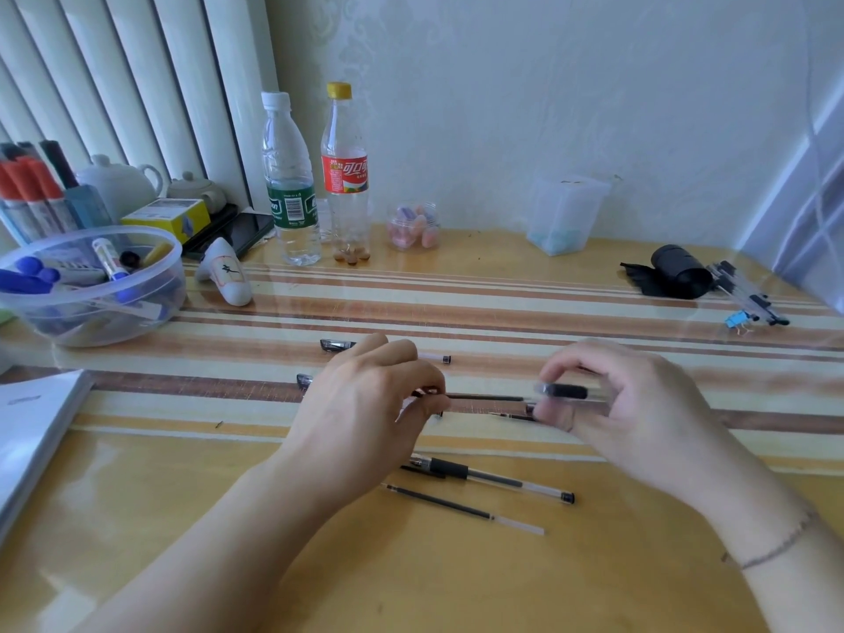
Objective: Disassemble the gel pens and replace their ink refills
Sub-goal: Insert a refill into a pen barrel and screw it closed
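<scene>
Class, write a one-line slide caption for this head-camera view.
Left hand holds a refill entering the pen barrel held by right hand.

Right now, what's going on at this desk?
A person is working on gel pens over a striped table. The left hand pinches one end of a thin dark refill, while the right hand holds a clear barrel at the refill's other end; whether it is going in or coming out cannot be told. Nearer the person lie a pen and a loose refill. Pen caps lie beyond the left hand.
</scene>
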